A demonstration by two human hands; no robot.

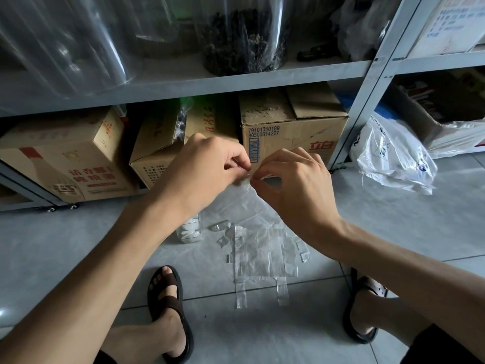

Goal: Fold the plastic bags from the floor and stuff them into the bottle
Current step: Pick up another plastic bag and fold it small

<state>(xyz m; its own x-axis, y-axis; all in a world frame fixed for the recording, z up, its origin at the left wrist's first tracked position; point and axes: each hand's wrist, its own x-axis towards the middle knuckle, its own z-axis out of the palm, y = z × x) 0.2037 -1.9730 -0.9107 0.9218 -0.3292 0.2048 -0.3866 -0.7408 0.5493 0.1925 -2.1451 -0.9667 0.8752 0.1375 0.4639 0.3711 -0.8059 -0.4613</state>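
Left hand (210,164) and right hand (296,179) are both pinching the edge of the clear bag (244,198); its slick film is threatening to slip loose mid-fold.

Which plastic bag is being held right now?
The clear bag that the left hand and right hand pinch by its top edge. The other clear bags lie flat on the floor; the white bag sits crumpled by the shelf.

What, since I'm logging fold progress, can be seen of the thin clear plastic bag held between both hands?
The thin clear plastic bag is see-through, filmy and creased. The left hand and right hand pinch its top edge, side by side. It hangs from them above the flat clear bags on the grey tiled floor; its lower end blends into those.
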